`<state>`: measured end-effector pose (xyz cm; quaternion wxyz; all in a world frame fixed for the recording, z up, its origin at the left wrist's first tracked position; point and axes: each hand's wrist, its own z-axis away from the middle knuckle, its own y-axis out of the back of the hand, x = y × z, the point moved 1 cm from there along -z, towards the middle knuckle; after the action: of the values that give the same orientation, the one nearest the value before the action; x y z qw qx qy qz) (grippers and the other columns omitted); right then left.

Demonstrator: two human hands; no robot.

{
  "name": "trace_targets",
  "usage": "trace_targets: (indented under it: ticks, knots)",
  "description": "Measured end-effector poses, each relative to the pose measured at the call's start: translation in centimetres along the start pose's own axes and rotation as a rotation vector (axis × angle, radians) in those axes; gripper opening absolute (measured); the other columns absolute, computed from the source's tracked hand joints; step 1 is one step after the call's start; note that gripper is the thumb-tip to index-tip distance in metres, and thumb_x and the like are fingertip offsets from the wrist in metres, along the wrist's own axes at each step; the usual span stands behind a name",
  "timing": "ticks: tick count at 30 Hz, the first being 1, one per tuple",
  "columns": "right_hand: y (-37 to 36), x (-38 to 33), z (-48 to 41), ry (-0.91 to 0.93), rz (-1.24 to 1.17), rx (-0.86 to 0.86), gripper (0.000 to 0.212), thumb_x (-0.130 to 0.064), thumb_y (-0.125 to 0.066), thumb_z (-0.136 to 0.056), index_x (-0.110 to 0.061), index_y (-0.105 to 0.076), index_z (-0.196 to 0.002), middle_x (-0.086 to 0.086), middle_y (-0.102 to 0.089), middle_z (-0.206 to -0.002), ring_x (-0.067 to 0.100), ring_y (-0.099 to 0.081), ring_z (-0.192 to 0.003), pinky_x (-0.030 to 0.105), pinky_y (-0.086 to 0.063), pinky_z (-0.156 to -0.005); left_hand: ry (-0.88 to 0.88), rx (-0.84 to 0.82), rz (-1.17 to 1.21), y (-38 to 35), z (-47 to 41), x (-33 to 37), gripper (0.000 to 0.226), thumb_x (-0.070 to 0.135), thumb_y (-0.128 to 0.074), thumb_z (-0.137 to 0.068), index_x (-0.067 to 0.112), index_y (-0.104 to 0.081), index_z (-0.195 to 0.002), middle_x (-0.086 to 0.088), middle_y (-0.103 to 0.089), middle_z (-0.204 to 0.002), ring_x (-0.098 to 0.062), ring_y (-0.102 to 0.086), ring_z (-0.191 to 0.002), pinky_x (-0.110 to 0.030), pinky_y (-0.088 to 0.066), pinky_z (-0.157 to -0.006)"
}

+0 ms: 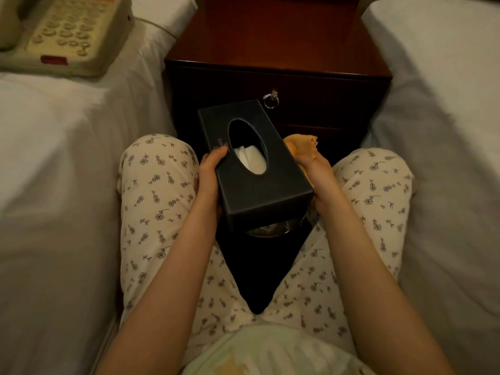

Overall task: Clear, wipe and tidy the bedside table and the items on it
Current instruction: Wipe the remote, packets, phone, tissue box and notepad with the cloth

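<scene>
A black tissue box [270, 190] with an oval opening and white tissues inside is held above my lap, in front of the dark wooden bedside table [276, 44]. My left hand [209, 177] grips its left side, thumb on the top edge. My right hand [319, 174] holds an orange cloth [301, 146] pressed against the box's right side. The table's top looks bare. A shiny rounded object [273, 230] shows just under the box's near end, mostly hidden.
A cream telephone [67, 33] lies on the white bed at the upper left. Another white bed [443, 131] flanks the table on the right. The table's drawer has a metal ring pull [270, 100]. My knees in floral trousers sit close to the table front.
</scene>
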<state>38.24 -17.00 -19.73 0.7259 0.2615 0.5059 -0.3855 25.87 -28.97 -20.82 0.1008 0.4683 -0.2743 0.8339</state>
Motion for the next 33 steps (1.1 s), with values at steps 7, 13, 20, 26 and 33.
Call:
trace_targets:
  ticks: [7, 13, 20, 26, 33]
  knots:
    - [0.0, -1.0, -2.4, 0.156, 0.043, 0.16, 0.022, -0.012, -0.05, -0.093, -0.018, -0.055, -0.114, -0.001, -0.062, -0.096, 0.02, -0.06, -0.094, 0.042, -0.05, -0.091, 0.051, -0.247, -0.116, 0.0, 1.3, 0.3, 0.02, 0.015, -0.047, -0.093, 0.013, -0.059, -0.077, 0.005, -0.065, -0.054, -0.009, -0.062, -0.051, -0.015, -0.05, -0.048]
    - [0.1, -2.5, -5.0, 0.123, 0.018, 0.253, 0.039, -0.018, -0.045, -0.095, -0.014, -0.044, -0.134, 0.009, -0.059, -0.12, 0.024, -0.059, -0.104, 0.039, -0.048, -0.093, 0.067, -0.279, -0.107, 0.3, 1.1, 0.4, 0.021, 0.013, -0.045, -0.094, 0.012, -0.058, -0.077, 0.006, -0.065, -0.05, -0.005, -0.062, -0.044, -0.013, -0.049, -0.046]
    - [-1.0, -3.7, -4.4, 0.21, -0.032, 0.166, 0.035, -0.009, -0.047, -0.093, -0.014, -0.05, -0.128, 0.001, -0.061, -0.101, 0.012, -0.06, -0.084, 0.02, -0.051, -0.073, 0.029, -0.221, -0.01, -0.2, 0.7, 0.9, 0.021, 0.015, -0.046, -0.093, 0.012, -0.059, -0.078, 0.004, -0.066, -0.057, -0.008, -0.063, -0.054, -0.017, -0.051, -0.053]
    - [-1.3, -1.5, -2.7, 0.25, -0.067, 0.068, 0.037, -0.001, -0.043, -0.093, -0.01, -0.048, -0.129, -0.006, -0.055, -0.087, 0.002, -0.053, -0.074, 0.004, -0.042, -0.052, -0.044, -0.117, -0.024, -0.3, 0.1, 1.0, 0.028, 0.022, -0.053, -0.09, 0.005, -0.057, -0.111, -0.006, -0.059, -0.092, -0.015, -0.058, -0.077, -0.024, -0.05, -0.066]
    - [-1.9, -1.9, -1.2, 0.102, -0.175, -0.181, 0.037, -0.024, -0.042, -0.098, -0.007, -0.047, -0.13, 0.008, -0.061, -0.11, -0.003, -0.063, -0.075, 0.018, -0.053, -0.069, -0.174, -0.04, -0.092, -0.3, -0.3, 1.3, 0.08, 0.029, -0.063, -0.079, 0.015, -0.024, -0.147, -0.006, -0.047, -0.135, -0.01, -0.057, -0.096, -0.022, -0.05, -0.07]
